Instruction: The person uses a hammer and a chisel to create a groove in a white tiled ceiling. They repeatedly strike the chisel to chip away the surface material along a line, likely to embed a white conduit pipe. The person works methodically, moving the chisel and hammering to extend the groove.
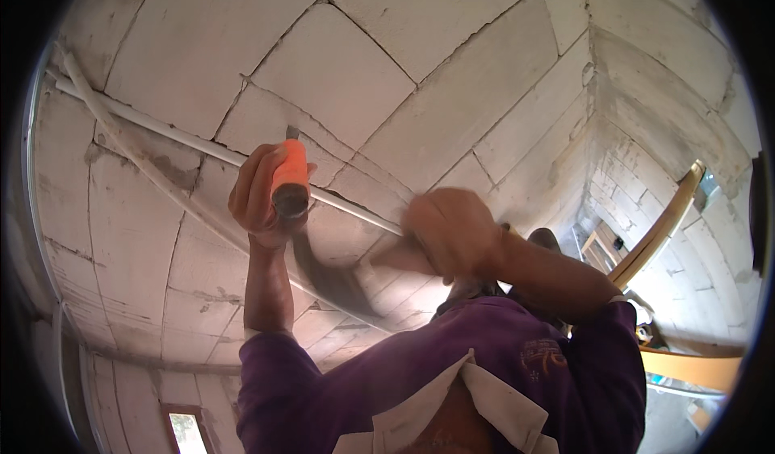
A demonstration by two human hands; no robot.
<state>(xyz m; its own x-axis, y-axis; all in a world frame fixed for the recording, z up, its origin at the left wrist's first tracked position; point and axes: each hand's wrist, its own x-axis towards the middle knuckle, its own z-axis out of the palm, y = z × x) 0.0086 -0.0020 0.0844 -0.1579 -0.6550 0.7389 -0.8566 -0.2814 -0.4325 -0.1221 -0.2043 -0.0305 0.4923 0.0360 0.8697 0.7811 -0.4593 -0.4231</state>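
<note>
My left hand grips a chisel with an orange handle and a dark round end, its metal blade pointing at the pale block surface, near a thin white pipe. My right hand, blurred by motion, is closed a short way right of the left one, around something I cannot make out; a smeared brownish shape shows beside it. Whether the blade touches the surface I cannot tell.
A second pale strip crosses the pipe at left. A metal edge runs down the left rim. A small window shows lower left. Long wooden pieces and a yellowish band are at right, beside a cluttered lower area.
</note>
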